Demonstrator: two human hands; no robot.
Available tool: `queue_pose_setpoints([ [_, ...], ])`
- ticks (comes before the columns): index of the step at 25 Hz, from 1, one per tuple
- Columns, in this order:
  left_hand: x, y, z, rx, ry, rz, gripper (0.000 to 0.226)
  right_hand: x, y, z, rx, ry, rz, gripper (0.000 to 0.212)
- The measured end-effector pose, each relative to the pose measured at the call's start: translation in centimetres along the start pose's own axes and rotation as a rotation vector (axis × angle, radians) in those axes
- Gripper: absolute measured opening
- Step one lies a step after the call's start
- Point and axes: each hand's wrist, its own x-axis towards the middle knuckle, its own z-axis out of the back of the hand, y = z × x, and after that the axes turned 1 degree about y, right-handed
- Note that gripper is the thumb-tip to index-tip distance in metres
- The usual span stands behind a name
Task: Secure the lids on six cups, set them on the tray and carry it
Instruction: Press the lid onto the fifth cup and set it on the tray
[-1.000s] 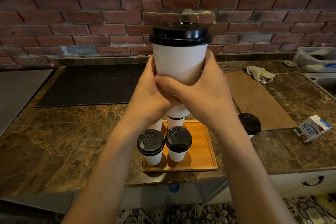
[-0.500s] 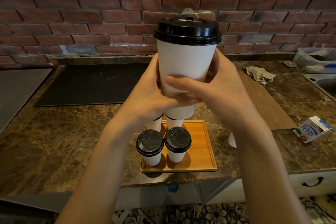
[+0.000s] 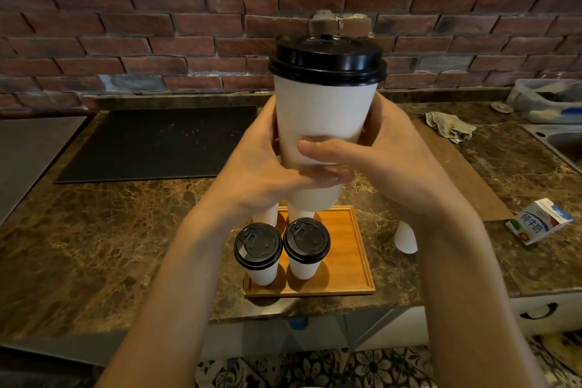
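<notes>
Counter (image 3: 94, 246): held cup (image 3: 324, 116) hides rear cups (image 3: 300, 213); carton (image 3: 538, 221) right.

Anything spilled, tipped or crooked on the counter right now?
No spill shows. The milk carton lies on its side at the right of the counter. One cup stands off the tray, its top hidden behind the right forearm. The lid on the held cup looks level.

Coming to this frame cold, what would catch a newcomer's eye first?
A tall white cup with a black lid fills the centre, gripped by the left hand and right hand before the brick wall. Below, on the marble counter, a wooden tray carries two lidded cups at its near left. Another white cup stands right of the tray.
</notes>
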Motion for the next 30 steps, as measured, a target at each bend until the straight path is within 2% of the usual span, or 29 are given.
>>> queue_pose_setpoints([
  [6,0.5,0.7,-0.4,-0.013,-0.065,-0.010,0.089,0.5,0.2,-0.9,-0.091,-0.101,-0.025,0.075],
  [11,0.7,1.0,-0.6,0.005,-0.144,-0.012,0.076,0.6,0.0,-2.4,-0.270,-0.249,-0.024,0.094],
  [15,0.7,1.4,-0.6,0.011,-0.150,-0.026,0.074,0.5,-0.3,-3.3,-0.361,-0.331,-0.005,0.101],
  [26,0.5,0.4,-0.1,-0.030,-0.079,-0.005,0.085,0.8,0.3,-2.0,-0.161,-0.249,0.016,0.077],
  [30,0.3,0.4,0.0,-0.053,-0.016,0.019,0.080,0.6,0.0,-1.5,-0.085,-0.201,0.012,0.076],
])
